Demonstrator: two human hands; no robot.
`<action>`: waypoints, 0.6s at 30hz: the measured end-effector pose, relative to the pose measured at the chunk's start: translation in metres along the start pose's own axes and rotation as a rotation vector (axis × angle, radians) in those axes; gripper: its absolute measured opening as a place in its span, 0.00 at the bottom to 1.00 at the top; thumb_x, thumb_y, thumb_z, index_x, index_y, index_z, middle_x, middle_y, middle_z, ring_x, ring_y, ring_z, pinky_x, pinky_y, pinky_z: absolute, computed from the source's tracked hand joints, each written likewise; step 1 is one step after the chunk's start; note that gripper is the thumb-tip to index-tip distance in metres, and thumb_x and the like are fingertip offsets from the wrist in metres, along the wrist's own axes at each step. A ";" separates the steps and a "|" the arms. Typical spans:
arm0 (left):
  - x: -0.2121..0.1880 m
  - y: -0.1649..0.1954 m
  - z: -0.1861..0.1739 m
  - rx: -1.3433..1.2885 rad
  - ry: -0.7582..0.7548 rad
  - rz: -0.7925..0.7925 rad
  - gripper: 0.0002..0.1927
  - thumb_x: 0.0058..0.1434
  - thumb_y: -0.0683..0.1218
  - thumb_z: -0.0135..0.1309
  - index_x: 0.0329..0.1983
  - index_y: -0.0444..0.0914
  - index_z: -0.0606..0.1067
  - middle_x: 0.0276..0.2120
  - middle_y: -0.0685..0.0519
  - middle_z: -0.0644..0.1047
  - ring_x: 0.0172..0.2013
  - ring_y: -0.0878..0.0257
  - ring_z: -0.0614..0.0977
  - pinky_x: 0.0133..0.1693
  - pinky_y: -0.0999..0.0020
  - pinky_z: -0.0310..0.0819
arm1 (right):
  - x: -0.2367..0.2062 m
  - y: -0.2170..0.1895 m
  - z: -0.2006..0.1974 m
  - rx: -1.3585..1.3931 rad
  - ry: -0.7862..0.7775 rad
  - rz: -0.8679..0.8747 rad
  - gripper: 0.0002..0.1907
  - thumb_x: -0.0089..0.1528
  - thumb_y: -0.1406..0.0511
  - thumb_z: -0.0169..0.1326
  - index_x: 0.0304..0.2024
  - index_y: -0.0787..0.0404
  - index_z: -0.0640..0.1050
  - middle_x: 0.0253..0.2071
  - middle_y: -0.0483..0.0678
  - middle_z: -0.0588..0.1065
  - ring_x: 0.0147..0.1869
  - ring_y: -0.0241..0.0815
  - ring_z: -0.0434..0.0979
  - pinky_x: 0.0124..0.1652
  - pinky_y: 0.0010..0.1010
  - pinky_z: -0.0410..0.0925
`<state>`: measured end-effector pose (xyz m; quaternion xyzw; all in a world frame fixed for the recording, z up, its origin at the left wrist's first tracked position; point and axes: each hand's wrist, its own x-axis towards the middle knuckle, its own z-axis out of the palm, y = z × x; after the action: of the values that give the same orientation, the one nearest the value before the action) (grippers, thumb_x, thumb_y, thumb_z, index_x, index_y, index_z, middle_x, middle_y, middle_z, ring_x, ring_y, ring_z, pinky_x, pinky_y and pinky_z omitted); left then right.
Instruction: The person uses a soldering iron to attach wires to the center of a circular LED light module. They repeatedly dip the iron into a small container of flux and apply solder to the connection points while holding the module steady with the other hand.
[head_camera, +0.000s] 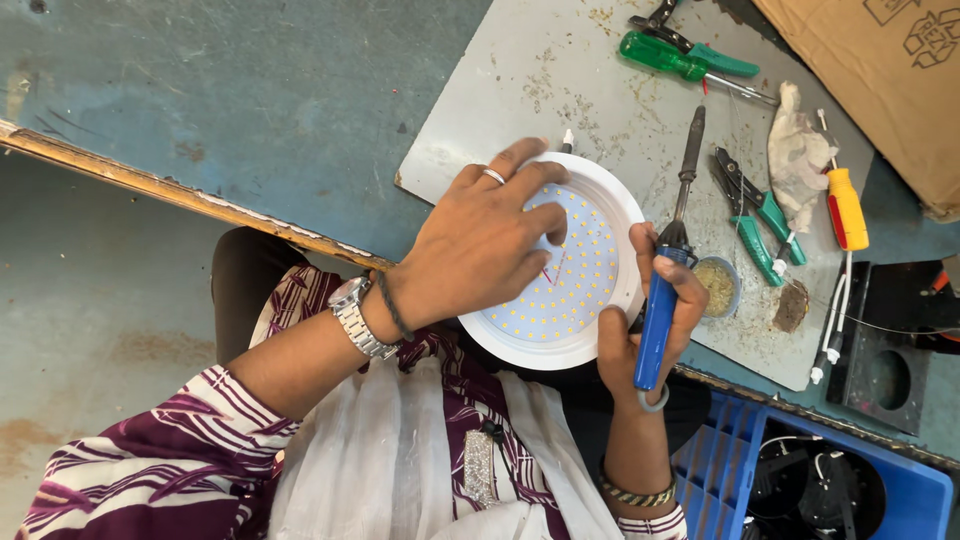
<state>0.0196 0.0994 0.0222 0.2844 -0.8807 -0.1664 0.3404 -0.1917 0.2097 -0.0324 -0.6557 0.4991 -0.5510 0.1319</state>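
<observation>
Left hand (480, 250) is lying spread over the round LED panel light (575, 290) at the bench edge, hiding its 9 o'clock half, fingers pressing flat, not clenching. Right hand (645, 320) at 3 o'clock is gripping a blue-handled soldering iron (665, 270). Farther out at 1 o'clock, the grey mat (560, 70) is sitting bare, while the green screwdriver (665, 57) is getting partly cut off.

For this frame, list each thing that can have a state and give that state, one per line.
Left hand: lies flat on the round LED panel light, pressing it.
Round LED panel light: face up, diodes unlit, at the bench edge.
Right hand: shut around the soldering iron.
Soldering iron: held, tip pointing away, off the panel.
Green pliers: lying down, jaws slightly open.
Small tin: open.
</observation>
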 end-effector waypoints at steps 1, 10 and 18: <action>0.000 -0.001 0.002 0.010 0.006 -0.022 0.08 0.54 0.44 0.60 0.37 0.42 0.80 0.60 0.49 0.74 0.69 0.47 0.65 0.57 0.50 0.68 | 0.001 -0.001 -0.001 0.004 0.005 0.001 0.34 0.55 0.83 0.42 0.62 0.60 0.57 0.70 0.68 0.65 0.79 0.59 0.63 0.76 0.45 0.59; -0.009 0.003 -0.001 0.027 -0.018 0.103 0.06 0.50 0.46 0.63 0.31 0.52 0.85 0.59 0.53 0.74 0.67 0.37 0.61 0.57 0.28 0.52 | 0.031 -0.004 -0.019 0.035 -0.148 0.016 0.36 0.57 0.85 0.44 0.65 0.58 0.57 0.72 0.66 0.64 0.76 0.56 0.69 0.72 0.41 0.66; -0.002 0.003 0.008 0.038 -0.089 0.018 0.02 0.50 0.50 0.65 0.27 0.50 0.85 0.56 0.53 0.77 0.68 0.41 0.61 0.57 0.35 0.55 | 0.030 -0.007 -0.029 0.075 -0.179 0.041 0.31 0.65 0.82 0.49 0.66 0.57 0.58 0.74 0.60 0.65 0.77 0.51 0.66 0.76 0.38 0.64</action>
<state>0.0144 0.1042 0.0173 0.2753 -0.9005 -0.1591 0.2967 -0.2166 0.1997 0.0008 -0.6865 0.4777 -0.5056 0.2117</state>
